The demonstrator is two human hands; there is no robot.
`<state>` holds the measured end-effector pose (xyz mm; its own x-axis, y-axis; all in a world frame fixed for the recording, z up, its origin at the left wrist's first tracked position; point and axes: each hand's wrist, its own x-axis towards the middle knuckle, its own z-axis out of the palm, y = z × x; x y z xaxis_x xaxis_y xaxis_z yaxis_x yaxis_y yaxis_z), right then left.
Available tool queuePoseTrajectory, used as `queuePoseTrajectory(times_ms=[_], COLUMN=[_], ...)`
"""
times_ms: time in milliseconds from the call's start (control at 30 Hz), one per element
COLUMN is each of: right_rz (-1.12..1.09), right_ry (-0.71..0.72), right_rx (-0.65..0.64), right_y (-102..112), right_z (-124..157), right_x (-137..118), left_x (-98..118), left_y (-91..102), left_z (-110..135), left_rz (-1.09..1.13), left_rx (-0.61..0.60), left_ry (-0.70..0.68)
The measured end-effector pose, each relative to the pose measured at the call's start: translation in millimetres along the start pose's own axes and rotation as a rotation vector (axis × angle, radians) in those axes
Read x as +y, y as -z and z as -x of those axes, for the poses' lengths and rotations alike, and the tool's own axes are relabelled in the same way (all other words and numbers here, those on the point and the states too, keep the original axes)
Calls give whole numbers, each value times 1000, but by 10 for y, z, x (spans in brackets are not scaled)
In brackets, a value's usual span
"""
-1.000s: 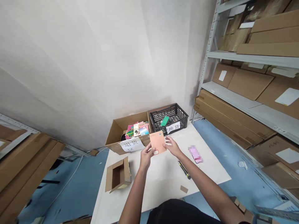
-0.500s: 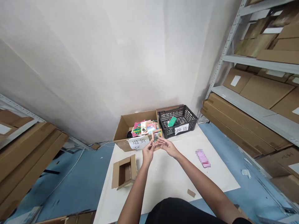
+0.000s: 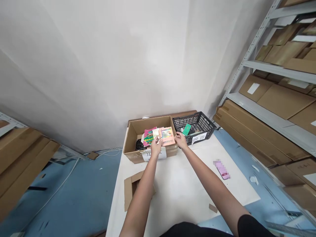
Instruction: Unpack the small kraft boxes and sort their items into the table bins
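Both of my hands hold a thin pink booklet (image 3: 167, 136) with a small picture on its cover, face up over the front edge of an open cardboard box (image 3: 133, 131). My left hand (image 3: 156, 147) pinches the booklet's near left corner. My right hand (image 3: 181, 140) grips its right edge. The box holds several colourful booklets (image 3: 148, 136) and carries a white paper label (image 3: 148, 154), partly hidden by my left hand.
A black plastic crate (image 3: 200, 119) with a green item (image 3: 187, 129) and a paper label stands right of the box. On the white table (image 3: 177, 187) lie a small open carton (image 3: 130, 191), a pink blurred item (image 3: 221, 169) and a cardboard scrap (image 3: 213, 208). Shelves of flat cartons (image 3: 274, 95) fill the right side.
The booklet went from upright, back cover toward me, above the table, to flat and face up over the box. Both arms reached forward and the view swung left.
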<state>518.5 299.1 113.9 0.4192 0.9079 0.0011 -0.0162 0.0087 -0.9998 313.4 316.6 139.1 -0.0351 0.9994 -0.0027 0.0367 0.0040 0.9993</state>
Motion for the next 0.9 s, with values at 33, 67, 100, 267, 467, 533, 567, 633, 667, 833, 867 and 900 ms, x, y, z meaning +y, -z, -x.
queuePoseTrajectory(times_ms=[33, 67, 100, 267, 467, 533, 567, 633, 667, 833, 867, 900], right_rz=[73, 143, 203, 486, 922, 1033, 1083, 1172, 1205, 1224, 1199, 1160], right_ry=[-8, -15, -18, -163, -473, -532, -563, -610, -613, -488, -465, -454], right_rx=[62, 107, 131, 65, -219, -341, -393, -477, -507, -614, -625, -626], right_y=[57, 145, 259, 1032, 1895, 2098, 2178, 2293, 2327, 2348, 2336, 2321], right_z=[-54, -63, -20, 855, 2075, 2285, 2361, 2478, 2526, 2692, 2705, 2711], right_x=[81, 195, 343, 1295, 1988, 2122, 2186, 2313, 2372, 2578, 2597, 2607], left_x=[-58, -155, -294, -1386, -2432, -2600, -2661, -2751, -2786, -2912, -2924, -2928], left_y=[10, 29, 52, 157, 111, 89, 78, 47, 25, -167, -216, -267], left_z=[-59, -68, -28, 723, 1936, 2257, 2390, 2596, 2670, 2841, 2863, 2887], left_rz=[-77, -142, -191, -368, -787, -837, -866, -936, -972, -1032, -1019, -1001], left_rx=[37, 61, 66, -150, -596, -618, -631, -666, -687, -742, -737, -725], left_ry=[-64, -122, -166, -23, 373, 465, 508, 567, 581, 526, 504, 476])
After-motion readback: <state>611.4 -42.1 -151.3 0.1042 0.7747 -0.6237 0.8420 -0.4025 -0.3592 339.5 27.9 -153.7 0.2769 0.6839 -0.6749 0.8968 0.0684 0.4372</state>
